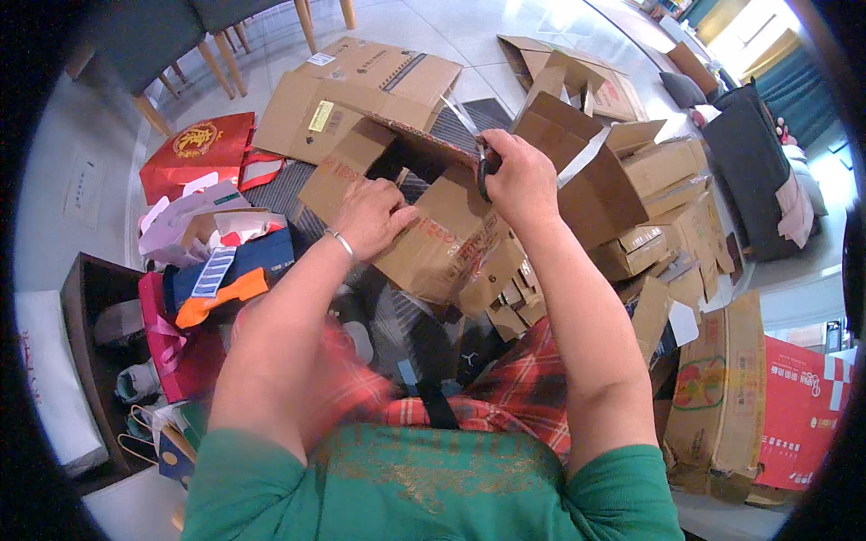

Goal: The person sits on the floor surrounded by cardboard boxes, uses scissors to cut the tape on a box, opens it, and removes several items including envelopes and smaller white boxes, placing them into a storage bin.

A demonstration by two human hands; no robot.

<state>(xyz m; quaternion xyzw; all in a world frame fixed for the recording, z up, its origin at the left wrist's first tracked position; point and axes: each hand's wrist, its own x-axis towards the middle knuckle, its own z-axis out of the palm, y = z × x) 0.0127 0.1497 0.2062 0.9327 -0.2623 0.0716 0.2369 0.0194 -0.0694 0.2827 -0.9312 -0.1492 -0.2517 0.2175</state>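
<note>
My right hand [524,176] holds a pair of scissors [465,120] by its dark handles. Their metal blades point up and away, beside the far edge of a brown cardboard box [433,250]. This box lies tilted before me with its flaps spread and a dark opening in its middle. Red print and clear tape show on its near panel. My left hand [372,220], with a bangle at the wrist, grips the box at the edge of the opening, thumb over the near panel. Its fingertips are partly hidden.
Flattened cardboard [379,74] lies beyond on the tiled floor. Opened boxes [588,169] are piled at right, near a red carton [802,412]. At left are a red gift bag [196,149], an orange plastic object [220,297] and a dark shelf [88,324]. Chairs [155,40] stand at upper left.
</note>
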